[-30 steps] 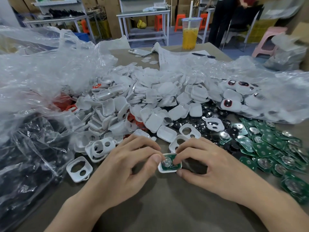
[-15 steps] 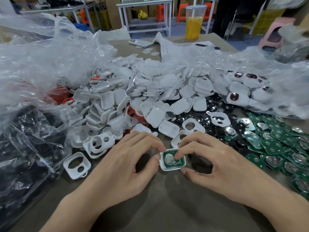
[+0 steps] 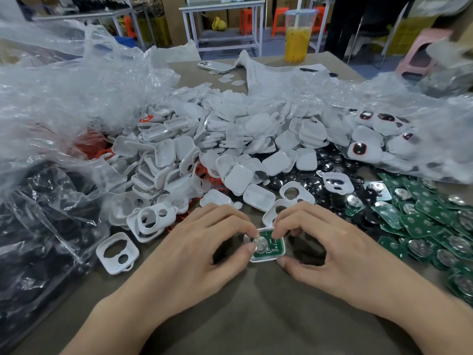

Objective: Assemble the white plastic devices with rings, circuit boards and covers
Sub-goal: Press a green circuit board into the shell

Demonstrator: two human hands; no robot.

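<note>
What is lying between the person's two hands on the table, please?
In the head view, a white plastic shell holding a green circuit board sits between the left hand and right hand, both pinching it.

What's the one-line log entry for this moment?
step: circuit board sits in white shell | left hand: pinches shell | right hand: pinches shell, fingers on board

Even overhead light leaves soft shadows beneath the fingers; glare streaks the plastic bag left of them; far corners blur.
</note>
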